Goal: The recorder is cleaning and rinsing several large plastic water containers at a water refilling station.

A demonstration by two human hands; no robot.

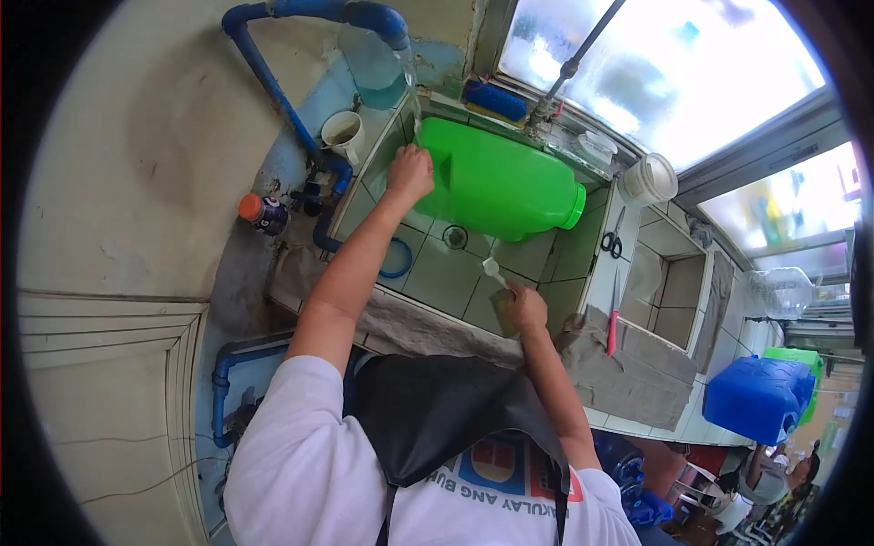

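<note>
A large green plastic container (502,181) lies on its side in a tiled sink (437,273), its green cap facing right. My left hand (411,176) is at the container's left end, under water (412,89) running from a blue pipe spout (392,27). Its fingers are curled, and whether they hold anything is hidden. Over the sink's front right part, my right hand (527,307) grips a small white plastic scoop (491,268) by its handle. A greenish flat piece (503,312), perhaps a scouring pad, shows just below that hand.
A blue ring (395,258) and a drain (455,237) are on the sink floor. Scissors (612,235) and a pink-handled knife (613,321) lie on the right ledge. A white mug (343,134) stands left. Blue container (758,399) is far right, near another person (768,478).
</note>
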